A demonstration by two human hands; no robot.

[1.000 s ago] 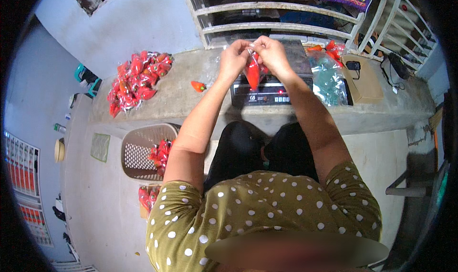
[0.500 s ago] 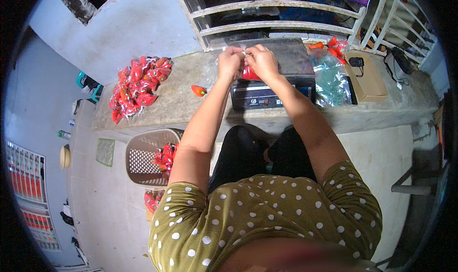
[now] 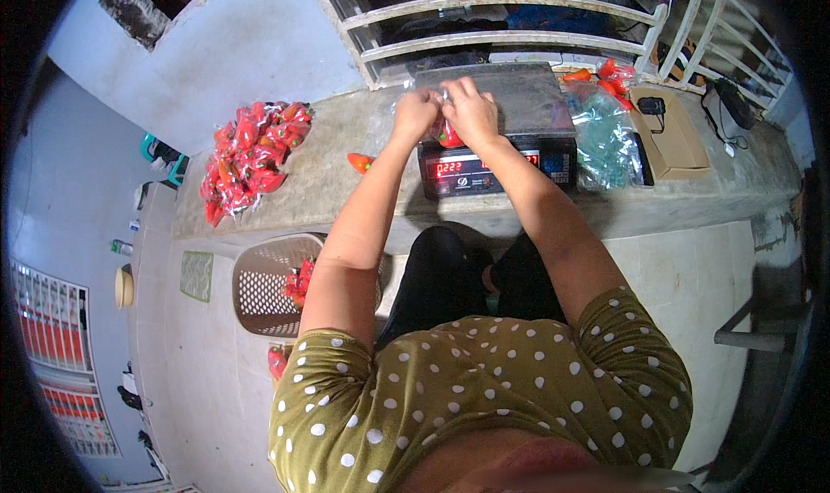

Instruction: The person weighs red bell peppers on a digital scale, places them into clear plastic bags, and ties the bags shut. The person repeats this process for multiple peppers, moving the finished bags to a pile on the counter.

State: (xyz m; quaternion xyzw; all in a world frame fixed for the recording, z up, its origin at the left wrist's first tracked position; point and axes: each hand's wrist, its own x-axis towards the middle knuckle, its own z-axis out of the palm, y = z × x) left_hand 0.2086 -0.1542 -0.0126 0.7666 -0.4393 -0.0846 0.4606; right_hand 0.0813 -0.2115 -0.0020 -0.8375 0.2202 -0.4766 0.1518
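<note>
A clear plastic bag of red peppers is between my two hands, over the black digital scale. My left hand is closed on the bag's gathered top, its fingers a little blurred. From the other side my right hand grips the same top, with its fingers bent over the plastic; the fingertips are partly hidden. Red digits glow on the scale's front, partly covered by my right forearm. One loose orange-red pepper lies on the concrete ledge, left of the scale.
Bagged red peppers are heaped on the ledge at left. Below stands a beige plastic basket with more peppers. To the right lie clear plastic bags, loose peppers and a cardboard box lid. White railings rise behind.
The scale's display, dark before, is lit with red digits. Both hands have shifted only slightly at the bag's top, and my right fingers are raised a little more.
</note>
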